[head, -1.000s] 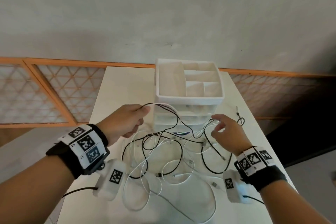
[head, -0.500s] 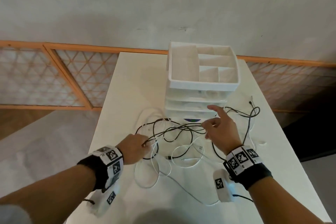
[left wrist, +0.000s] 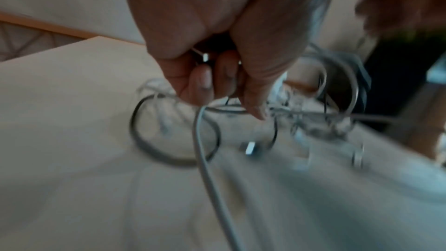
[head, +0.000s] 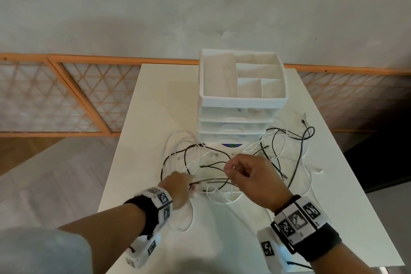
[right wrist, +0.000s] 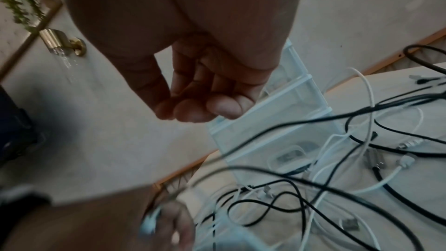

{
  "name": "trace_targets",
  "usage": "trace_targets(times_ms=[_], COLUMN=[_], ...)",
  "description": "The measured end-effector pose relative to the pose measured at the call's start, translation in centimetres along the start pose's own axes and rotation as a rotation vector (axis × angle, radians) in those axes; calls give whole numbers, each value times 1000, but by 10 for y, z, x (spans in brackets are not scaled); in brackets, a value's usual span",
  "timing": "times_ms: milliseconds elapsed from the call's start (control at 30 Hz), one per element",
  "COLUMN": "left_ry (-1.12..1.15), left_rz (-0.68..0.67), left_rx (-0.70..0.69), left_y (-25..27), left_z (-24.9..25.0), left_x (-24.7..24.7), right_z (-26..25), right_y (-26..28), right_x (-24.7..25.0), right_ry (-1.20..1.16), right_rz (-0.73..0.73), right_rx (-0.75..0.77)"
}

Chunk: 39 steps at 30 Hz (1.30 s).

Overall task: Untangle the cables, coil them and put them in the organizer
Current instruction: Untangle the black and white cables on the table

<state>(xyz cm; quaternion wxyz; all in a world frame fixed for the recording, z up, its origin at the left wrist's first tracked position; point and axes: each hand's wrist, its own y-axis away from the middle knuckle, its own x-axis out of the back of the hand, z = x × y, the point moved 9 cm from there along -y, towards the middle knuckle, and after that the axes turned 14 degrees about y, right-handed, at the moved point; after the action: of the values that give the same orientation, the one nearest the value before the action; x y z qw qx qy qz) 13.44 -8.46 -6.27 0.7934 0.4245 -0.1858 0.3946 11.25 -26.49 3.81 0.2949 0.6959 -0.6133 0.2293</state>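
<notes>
A tangle of black cables (head: pixel 287 144) and white cables (head: pixel 178 138) lies on the white table (head: pixel 160 100) in front of the white drawer organizer (head: pixel 242 98). My left hand (head: pixel 189 184) sits at the tangle's near left. In the left wrist view the left hand (left wrist: pixel 217 79) grips a bunch of cables, with a metal plug showing inside the fist. My right hand (head: pixel 230 171) hovers close beside it over the middle of the tangle. Its fingers (right wrist: pixel 193 110) are curled, and no cable shows between them in the right wrist view.
The organizer's top tray has several bare compartments, with clear drawers (right wrist: pixel 277 121) below. Cable loops spread right of it toward the table's right edge (head: pixel 347 162). An orange lattice railing (head: pixel 66 95) runs behind the table along the wall.
My left hand has drawn its cables nearer and to the right. My right hand has come down and left toward it, and its fingers have curled from straight.
</notes>
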Motion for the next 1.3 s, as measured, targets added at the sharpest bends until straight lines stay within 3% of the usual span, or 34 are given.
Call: trace_targets(times_ms=[133,233,367,467,633,800,867,967,1033,1167,1300], left_ry=[365,686,860,871,841,1115,1140,973,979,1291,1659], left_rz=[33,-48,-89,-17,30,-191,-218,-163,-129,-82,64], left_rx=[-130,-122,-207,-268,-315,-264,-265,-263,-229,-154,-255], left_y=[6,20,38,44,42,45,42,36,33,31,36], left_z=[60,95,125,127,133,140,132,111,94,78,82], left_x=[60,86,118,141,126,96,94,96,96,114,175], right_z=[-18,-28,-33,-36,-73,-85,-74,-34,-9,33,120], right_y=[0,-10,-22,-28,-37,-41,-40,-42,-44,-46,-32], right_x=[-6,3,30,47,81,109,129,157,167,147,92], right_ry=[168,267,306,254,306,258,151,-158,-216,-71,245], right_rz=[-25,133,332,271,362,427,514,663,697,601,226], right_rx=[74,116,96,63,77,-32,-107,-243,-293,-319,-653])
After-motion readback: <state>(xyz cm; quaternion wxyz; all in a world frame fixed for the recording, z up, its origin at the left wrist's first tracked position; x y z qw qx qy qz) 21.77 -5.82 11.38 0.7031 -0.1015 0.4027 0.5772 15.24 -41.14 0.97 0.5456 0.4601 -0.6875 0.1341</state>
